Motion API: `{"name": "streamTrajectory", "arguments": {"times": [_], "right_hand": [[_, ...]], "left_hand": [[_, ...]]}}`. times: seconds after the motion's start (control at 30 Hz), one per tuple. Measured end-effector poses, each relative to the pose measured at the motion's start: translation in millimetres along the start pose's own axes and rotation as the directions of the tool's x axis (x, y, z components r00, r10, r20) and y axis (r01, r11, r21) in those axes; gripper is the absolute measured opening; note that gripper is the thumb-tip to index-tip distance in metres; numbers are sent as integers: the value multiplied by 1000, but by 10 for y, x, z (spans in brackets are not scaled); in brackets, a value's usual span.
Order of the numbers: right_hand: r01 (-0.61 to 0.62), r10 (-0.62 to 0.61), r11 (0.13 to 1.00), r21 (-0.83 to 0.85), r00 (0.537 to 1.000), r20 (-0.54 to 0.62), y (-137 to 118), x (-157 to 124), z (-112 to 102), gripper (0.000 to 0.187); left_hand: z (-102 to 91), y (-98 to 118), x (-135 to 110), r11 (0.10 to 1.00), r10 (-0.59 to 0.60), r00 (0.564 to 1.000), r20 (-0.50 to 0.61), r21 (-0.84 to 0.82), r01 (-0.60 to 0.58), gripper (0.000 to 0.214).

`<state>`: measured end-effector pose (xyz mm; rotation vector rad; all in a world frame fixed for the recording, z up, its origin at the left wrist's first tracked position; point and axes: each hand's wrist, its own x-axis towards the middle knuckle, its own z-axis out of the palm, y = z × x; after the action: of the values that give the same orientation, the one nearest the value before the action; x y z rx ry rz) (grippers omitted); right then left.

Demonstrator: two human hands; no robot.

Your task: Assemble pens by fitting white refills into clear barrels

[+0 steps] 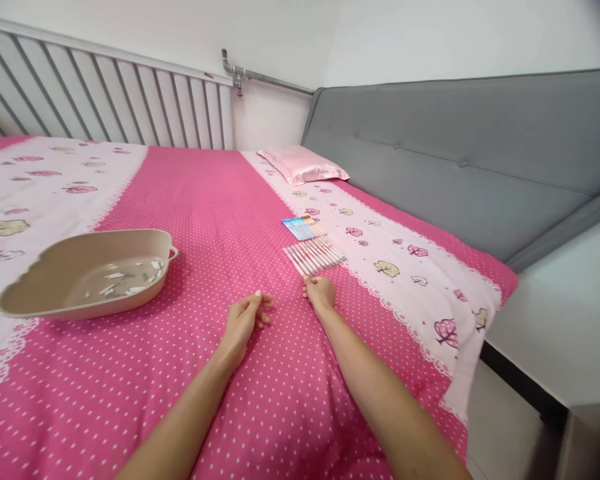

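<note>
My right hand (pixel 321 292) is at the near end of a row of slim white and reddish pens (pixel 314 256), its fingers curled together by the closest one. Whether a pen is pinched in those fingers I cannot make out. Just beyond that row lies a second, shorter group of blue and orange pens (pixel 304 228), side by side. To the left, my left hand (pixel 247 319) hovers low over the pink dotted bedspread (pixel 200 267), fingers loosely apart and nothing visible in them.
A beige plastic basin (pixel 87 303) with small white and grey scraps inside rests on the bed at left. A pink pillow (pixel 304 164) lies near the grey padded headboard (pixel 430 140). Behind the bed stand a white radiator (pixel 130 100) and a pipe (pixel 270 78).
</note>
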<state>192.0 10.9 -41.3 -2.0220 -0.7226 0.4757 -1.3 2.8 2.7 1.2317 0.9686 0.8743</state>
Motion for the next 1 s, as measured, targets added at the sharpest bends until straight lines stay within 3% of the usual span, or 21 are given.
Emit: {"name": "streamTrajectory", "arguments": {"times": [0.27, 0.43, 0.57, 0.7, 1.0], "right_hand": [[27, -27, 999, 45, 1000, -10, 39, -9, -8, 34], [117, -117, 983, 141, 993, -10, 119, -59, -30, 31], [203, -209, 960, 191, 978, 7, 153, -156, -89, 33], [282, -292, 942, 182, 956, 28, 163, -256, -154, 32], [422, -418, 907, -9, 900, 122, 192, -516, -306, 19]], "left_hand": [[5, -12, 12, 996, 42, 999, 0, 82, -42, 51], [-31, -37, 29, 949, 166, 985, -57, 279, -144, 52], [-106, -59, 60, 803, 346, 931, -115, 551, -230, 45], [-138, -120, 72, 601, 443, 894, -73, 764, -235, 44], [-34, -362, -169, 247, 336, 941, 48, 959, -137, 64]]}}
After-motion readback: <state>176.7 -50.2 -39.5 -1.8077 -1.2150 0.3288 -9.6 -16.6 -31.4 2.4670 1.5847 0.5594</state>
